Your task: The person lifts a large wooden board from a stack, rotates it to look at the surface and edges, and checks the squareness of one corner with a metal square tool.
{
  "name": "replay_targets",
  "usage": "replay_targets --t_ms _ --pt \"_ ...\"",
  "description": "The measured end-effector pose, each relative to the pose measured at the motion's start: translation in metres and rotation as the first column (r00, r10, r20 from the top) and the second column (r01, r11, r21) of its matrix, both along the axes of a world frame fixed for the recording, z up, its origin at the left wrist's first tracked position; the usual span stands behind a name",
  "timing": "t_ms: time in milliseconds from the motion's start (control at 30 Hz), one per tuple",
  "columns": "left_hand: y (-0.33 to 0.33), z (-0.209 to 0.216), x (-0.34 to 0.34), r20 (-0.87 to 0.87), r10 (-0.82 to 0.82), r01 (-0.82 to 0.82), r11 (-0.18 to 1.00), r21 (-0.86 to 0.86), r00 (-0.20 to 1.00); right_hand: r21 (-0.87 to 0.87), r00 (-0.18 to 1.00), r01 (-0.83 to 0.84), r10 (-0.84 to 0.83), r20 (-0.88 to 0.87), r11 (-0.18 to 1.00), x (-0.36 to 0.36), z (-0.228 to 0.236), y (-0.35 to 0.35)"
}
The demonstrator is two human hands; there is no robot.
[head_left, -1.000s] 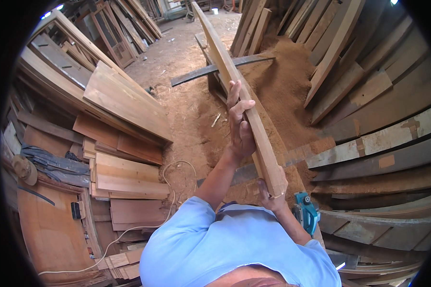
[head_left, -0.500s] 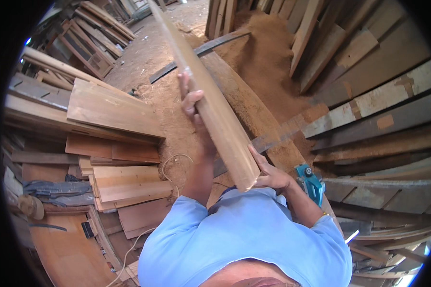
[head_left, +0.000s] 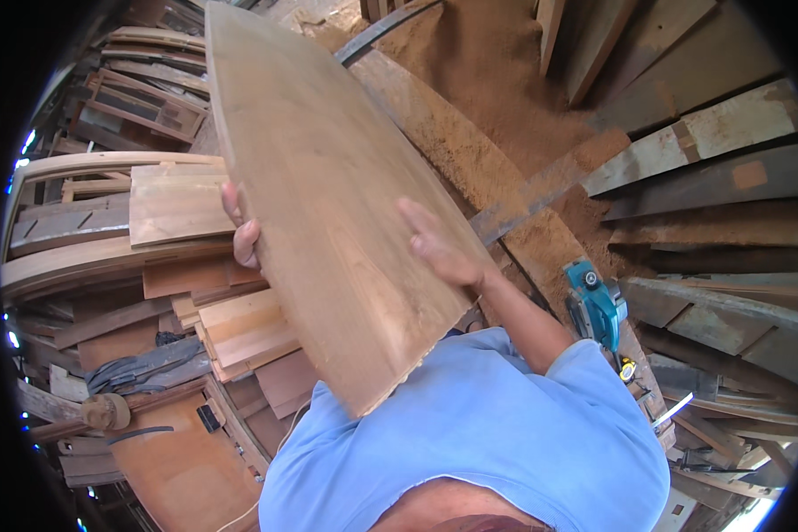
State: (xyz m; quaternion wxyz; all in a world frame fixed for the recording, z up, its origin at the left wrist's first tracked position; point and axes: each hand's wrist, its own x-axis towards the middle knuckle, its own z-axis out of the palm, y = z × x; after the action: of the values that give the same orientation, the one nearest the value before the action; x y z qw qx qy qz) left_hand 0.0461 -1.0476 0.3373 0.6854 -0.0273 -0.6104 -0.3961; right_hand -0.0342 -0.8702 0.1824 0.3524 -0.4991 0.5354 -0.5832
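Observation:
A wide wooden board (head_left: 310, 168) is held up at a slant in front of me, its broad face toward me and its lower end against my blue shirt. My left hand (head_left: 243, 232) grips the board's left edge; its fingertips show and the rest is hidden behind. On the board's face lies my right hand (head_left: 434, 244), fingers stretched out and slightly blurred. To the right, a teal electric planer (head_left: 596, 306) rests on a long plank (head_left: 496, 177) coated with sawdust.
Several planks (head_left: 709, 142) lean along the right side. Stacked boards (head_left: 239, 332) and a dark cloth (head_left: 146, 365) lie at the left. A yellow tape measure (head_left: 628, 369) sits beside the planer. Brown sawdust (head_left: 496, 80) heaps on the floor beyond the plank.
The board has been turned from its narrow edge to its broad face. My left hand has moved left with its edge; my right hand has shifted from the near end onto the face.

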Motion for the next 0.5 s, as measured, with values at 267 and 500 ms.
replay_targets --t_ms 267,500 --pt "-0.008 0.002 -0.001 -0.012 0.046 -0.046 0.999 -0.001 0.999 0.673 0.969 0.218 -0.239 -0.062 0.707 -0.014 -0.213 0.080" --pt "-0.001 -0.009 -0.024 -0.004 0.052 -0.052 0.999 -0.003 0.999 0.764 0.909 0.352 -0.392 -0.142 0.541 -0.004 -0.234 0.077"
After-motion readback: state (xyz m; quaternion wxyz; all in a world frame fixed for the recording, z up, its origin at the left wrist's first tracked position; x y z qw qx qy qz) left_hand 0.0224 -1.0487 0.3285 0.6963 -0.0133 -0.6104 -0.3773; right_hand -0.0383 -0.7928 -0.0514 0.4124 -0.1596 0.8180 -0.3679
